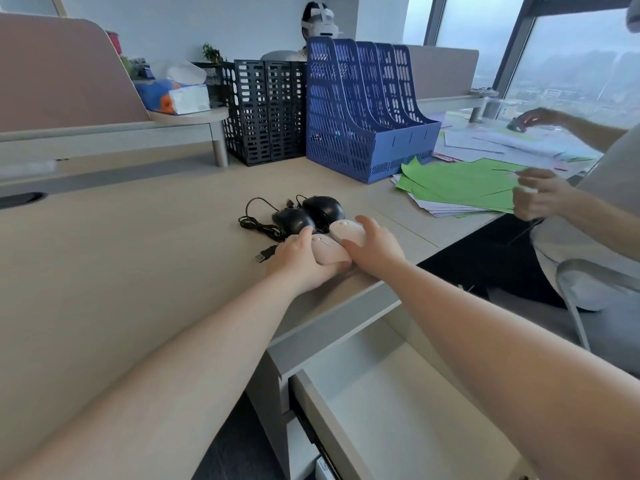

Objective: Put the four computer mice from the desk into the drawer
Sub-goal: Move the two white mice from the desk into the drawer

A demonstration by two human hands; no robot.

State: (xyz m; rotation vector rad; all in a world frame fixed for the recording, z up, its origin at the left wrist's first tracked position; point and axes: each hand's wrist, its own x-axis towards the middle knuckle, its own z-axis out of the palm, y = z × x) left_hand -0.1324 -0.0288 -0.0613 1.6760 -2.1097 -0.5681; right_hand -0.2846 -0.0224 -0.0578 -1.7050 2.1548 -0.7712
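Left hand point(304, 261) is closing around one pink wireless mouse point(329, 252), right hand point(372, 245) is gripping the second pink mouse point(348, 230) just beside it, both on the bench point(121, 271). Two black wired mice point(294, 218) point(323, 209) are lying just beyond the fingers. Open drawer point(398, 403) below the wrists looks empty; all four left.

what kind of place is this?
Most likely a shared high-rise office: a pale desk with a partition panel, blue file holder and black file holder, stacked papers, and large windows overlooking a hazy city.
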